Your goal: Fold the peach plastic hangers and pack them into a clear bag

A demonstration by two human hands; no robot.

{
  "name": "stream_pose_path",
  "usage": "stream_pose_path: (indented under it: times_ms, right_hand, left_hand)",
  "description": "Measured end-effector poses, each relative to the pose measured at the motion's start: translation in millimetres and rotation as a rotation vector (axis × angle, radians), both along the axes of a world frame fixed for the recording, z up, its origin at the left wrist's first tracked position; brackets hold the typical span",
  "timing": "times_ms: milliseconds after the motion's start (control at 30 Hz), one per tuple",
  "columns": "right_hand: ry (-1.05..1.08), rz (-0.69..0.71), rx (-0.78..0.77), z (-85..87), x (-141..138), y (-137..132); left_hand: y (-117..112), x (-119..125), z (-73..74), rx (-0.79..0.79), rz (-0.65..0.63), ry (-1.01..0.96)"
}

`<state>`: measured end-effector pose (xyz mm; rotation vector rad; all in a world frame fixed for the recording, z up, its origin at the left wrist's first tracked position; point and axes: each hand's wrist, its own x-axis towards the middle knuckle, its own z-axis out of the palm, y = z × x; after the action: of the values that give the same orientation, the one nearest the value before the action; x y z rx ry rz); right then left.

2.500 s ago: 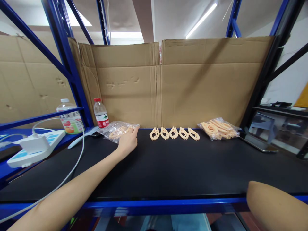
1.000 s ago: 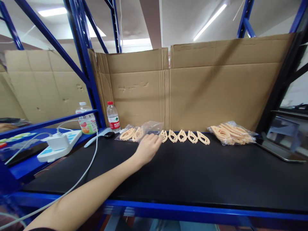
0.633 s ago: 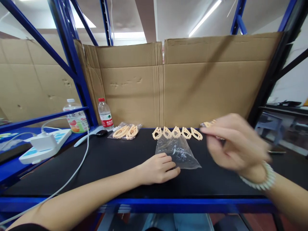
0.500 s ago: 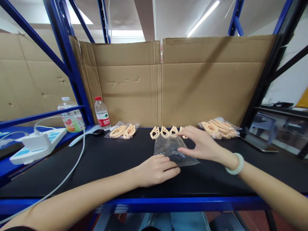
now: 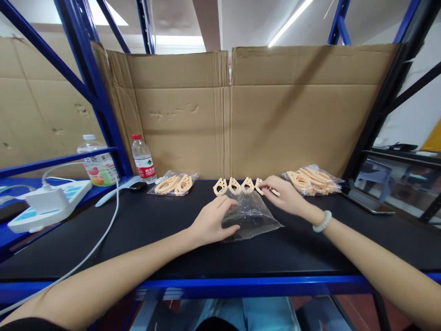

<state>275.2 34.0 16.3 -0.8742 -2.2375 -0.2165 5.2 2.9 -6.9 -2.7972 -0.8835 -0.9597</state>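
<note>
A clear plastic bag (image 5: pixel 253 216) lies flat on the black shelf top (image 5: pixel 165 239). My left hand (image 5: pixel 212 221) grips its left edge between thumb and fingers. Behind the bag runs a row of several peach plastic clips (image 5: pixel 234 185) along the cardboard. My right hand (image 5: pixel 284 195), with a pale bead bracelet at the wrist, reaches to the right end of that row, and its fingers close on one clip there.
A small bag of clips (image 5: pixel 174 184) lies at the back left, a fuller bag of clips (image 5: pixel 312 180) at the back right. A water bottle (image 5: pixel 140 158), a juice bottle (image 5: pixel 93 163), a power strip (image 5: pixel 44 207) with a white cable sit left. Cardboard (image 5: pixel 227 115) walls the back.
My left hand left the small bag at the back left and pulled an empty clear bag to the middle. My right hand came in and reached the right end of the clip row.
</note>
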Motion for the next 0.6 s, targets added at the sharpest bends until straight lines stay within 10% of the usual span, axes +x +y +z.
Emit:
stream_pose_path:
  times_ms: [167,300,600]
  right_hand:
    - [-0.307,-0.347,-0.049,2.2,51,67]
    - [-0.570,-0.360,-0.200,-11.3,69,101]
    - [-0.656,-0.377,-0.344,-18.2,82,102]
  left_hand:
    - [-2,1,-1.3,-0.018,-0.022,0.045]
    - [0,0,-3.5,-0.042,-0.054,0.029]
    - [2,0,-6.2,-0.008,-0.088,0.065]
